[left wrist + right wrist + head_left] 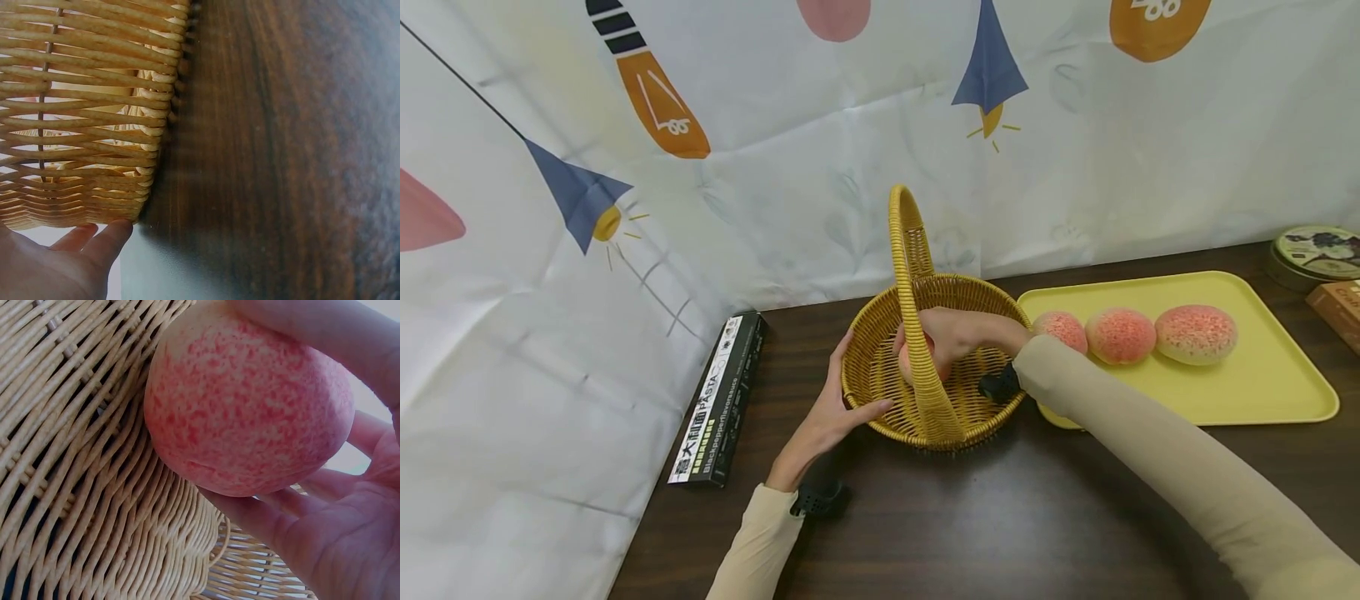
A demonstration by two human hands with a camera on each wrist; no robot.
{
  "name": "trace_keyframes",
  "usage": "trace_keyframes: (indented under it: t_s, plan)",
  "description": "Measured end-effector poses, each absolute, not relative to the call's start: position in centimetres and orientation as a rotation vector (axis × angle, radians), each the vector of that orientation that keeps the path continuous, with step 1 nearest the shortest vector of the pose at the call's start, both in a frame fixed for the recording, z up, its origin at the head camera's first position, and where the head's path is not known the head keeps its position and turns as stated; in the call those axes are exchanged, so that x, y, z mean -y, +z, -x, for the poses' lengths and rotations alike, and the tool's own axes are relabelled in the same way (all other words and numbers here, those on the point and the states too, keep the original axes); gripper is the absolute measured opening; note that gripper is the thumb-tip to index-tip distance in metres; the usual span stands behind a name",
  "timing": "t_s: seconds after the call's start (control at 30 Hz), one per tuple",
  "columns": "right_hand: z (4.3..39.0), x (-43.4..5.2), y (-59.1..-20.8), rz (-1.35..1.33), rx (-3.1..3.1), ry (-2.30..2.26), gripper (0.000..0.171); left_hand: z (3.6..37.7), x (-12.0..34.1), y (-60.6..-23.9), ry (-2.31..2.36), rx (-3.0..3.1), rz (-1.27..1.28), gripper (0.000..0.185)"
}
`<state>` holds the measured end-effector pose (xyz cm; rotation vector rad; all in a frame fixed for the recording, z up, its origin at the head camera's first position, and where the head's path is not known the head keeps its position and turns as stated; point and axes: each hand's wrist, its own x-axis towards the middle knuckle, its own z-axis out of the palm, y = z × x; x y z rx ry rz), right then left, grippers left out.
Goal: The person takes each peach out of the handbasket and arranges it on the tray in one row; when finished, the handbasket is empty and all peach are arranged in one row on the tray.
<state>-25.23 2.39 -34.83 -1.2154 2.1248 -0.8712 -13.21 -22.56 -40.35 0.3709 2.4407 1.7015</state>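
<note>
A yellow wicker basket (877, 333) with a tall arched handle stands in the middle of the dark wooden table. My left hand (831, 404) rests against its left side, fingers extended along the outside and thumb stretched along the front rim. Reaching in from the right, my right hand (953, 333) holds a peach (250, 406) inside the basket. The handle partly covers that peach in the head view. In the right wrist view, fingers and thumb curl round the speckled pink fruit, close to the woven wicker.
A yellow tray (1270, 400) lies right of the basket, bearing a row of three peaches (1122, 336). A black pasta box (718, 400) lies at the left. At the far right are a round tin (1317, 252) and a brown box (1341, 308). A printed cloth (820, 200) hangs behind.
</note>
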Motion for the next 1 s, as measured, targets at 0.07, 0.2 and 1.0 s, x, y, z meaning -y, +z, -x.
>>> trace_keyframes:
  t_s: [0.07, 0.2, 1.0]
  plan:
    - [25.2, -2.5, -34.8, 1.238, -2.108, -0.884, 0.055, 13.2, 22.5, -40.4, 1.697, -2.442, -0.372, 0.115]
    - [25.1, -2.8, -34.6, 1.266, -2.084, -0.941, 0.050, 13.1, 22.5, -40.4, 1.689, -2.439, -0.371, 0.113]
    - [18.5, -20.4, -28.7, 0.845, -2.501, -1.489, 0.058, 13.1, 22.6, -40.5, 1.725, -2.422, -0.394, 0.113]
